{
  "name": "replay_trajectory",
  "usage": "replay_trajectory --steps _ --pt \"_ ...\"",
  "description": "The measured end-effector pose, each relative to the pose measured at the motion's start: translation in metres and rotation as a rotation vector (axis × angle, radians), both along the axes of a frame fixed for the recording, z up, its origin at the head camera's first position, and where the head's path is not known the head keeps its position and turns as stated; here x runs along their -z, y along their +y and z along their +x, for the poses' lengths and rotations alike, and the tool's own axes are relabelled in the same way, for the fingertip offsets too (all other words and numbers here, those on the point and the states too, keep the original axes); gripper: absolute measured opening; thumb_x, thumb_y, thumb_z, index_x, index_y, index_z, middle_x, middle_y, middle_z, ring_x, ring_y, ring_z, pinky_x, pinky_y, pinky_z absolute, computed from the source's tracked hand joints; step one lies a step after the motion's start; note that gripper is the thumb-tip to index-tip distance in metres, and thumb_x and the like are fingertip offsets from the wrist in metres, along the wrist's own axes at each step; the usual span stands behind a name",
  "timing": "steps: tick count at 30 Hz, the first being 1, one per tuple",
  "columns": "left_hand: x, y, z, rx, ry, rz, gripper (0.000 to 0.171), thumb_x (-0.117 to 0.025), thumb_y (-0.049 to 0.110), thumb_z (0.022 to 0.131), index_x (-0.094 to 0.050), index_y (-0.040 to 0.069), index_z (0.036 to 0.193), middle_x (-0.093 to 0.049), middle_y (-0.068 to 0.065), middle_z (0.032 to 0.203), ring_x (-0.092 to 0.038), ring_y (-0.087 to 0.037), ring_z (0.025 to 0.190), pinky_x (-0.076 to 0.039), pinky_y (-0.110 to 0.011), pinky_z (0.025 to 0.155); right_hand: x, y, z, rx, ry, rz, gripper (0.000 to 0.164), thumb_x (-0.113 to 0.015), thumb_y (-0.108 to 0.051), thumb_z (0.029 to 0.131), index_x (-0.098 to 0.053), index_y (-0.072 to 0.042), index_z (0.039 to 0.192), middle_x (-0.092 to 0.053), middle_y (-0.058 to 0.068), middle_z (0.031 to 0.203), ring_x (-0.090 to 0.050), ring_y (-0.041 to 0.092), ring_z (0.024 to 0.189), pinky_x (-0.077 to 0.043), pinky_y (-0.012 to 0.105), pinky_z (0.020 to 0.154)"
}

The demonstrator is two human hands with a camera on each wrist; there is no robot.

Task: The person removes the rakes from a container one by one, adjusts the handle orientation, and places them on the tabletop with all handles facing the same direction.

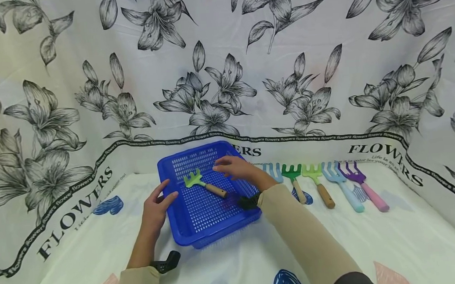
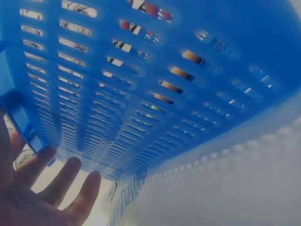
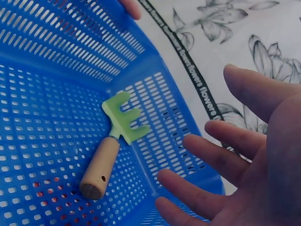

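A blue plastic basket (image 1: 212, 213) with slotted walls sits tilted on the white cloth. Inside it lies a small light-green hand rake (image 1: 193, 178) with a wooden handle, also plain in the right wrist view (image 3: 106, 155). My left hand (image 1: 155, 208) holds the basket's left rim, thumb and index finger over the edge; the left wrist view shows its other fingers (image 2: 70, 186) spread below the wall. Over the basket's far right side hovers my right hand (image 1: 237, 167), fingers apart and holding nothing.
To the basket's right several hand rakes lie in a row: a dark-green one (image 1: 293, 175), a lime-green one (image 1: 319, 186), a light-blue one (image 1: 345, 186) and a purple one with a pink handle (image 1: 367, 187). Flowered cloth (image 1: 208, 95) rises behind the table.
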State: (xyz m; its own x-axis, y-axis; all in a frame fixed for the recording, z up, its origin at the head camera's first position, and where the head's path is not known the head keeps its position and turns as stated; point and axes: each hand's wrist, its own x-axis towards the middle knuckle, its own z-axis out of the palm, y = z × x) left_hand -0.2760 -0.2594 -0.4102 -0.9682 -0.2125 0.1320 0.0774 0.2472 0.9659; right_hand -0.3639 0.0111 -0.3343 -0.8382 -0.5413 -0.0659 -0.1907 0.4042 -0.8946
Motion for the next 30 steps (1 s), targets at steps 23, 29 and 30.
replay_trajectory --steps 23,29,30 --pt "0.004 -0.005 0.000 -0.013 0.003 -0.021 0.070 -0.066 0.045 0.091 -0.038 0.019 0.150 -0.034 -0.017 0.153 -0.041 -0.040 0.133 -0.041 -0.054 0.101 0.017 -0.016 -0.001 -0.165 -0.053 0.240 0.041 -0.058 -0.036 0.097 -0.059 -0.013 0.131 -0.053 0.008 0.133 -0.049 0.035 0.123 -0.037 0.053 0.105" --pt "0.002 -0.002 0.000 -0.010 0.001 -0.019 0.070 -0.066 0.044 0.091 -0.039 0.019 0.150 -0.033 -0.015 0.153 -0.040 -0.039 0.133 -0.040 -0.053 0.102 0.018 -0.018 -0.002 -0.195 -0.057 0.357 0.044 -0.060 -0.043 0.094 -0.060 -0.020 0.132 -0.053 0.005 0.133 -0.043 0.033 0.129 -0.035 0.054 0.106" --pt "0.001 -0.002 0.000 -0.011 0.001 -0.019 0.070 -0.066 0.044 0.091 -0.039 0.019 0.150 -0.034 -0.015 0.153 -0.041 -0.038 0.133 -0.040 -0.053 0.102 0.018 -0.018 -0.002 -0.199 -0.062 0.370 0.046 -0.060 -0.045 0.094 -0.059 -0.020 0.133 -0.052 0.005 0.134 -0.041 0.033 0.131 -0.034 0.053 0.107"
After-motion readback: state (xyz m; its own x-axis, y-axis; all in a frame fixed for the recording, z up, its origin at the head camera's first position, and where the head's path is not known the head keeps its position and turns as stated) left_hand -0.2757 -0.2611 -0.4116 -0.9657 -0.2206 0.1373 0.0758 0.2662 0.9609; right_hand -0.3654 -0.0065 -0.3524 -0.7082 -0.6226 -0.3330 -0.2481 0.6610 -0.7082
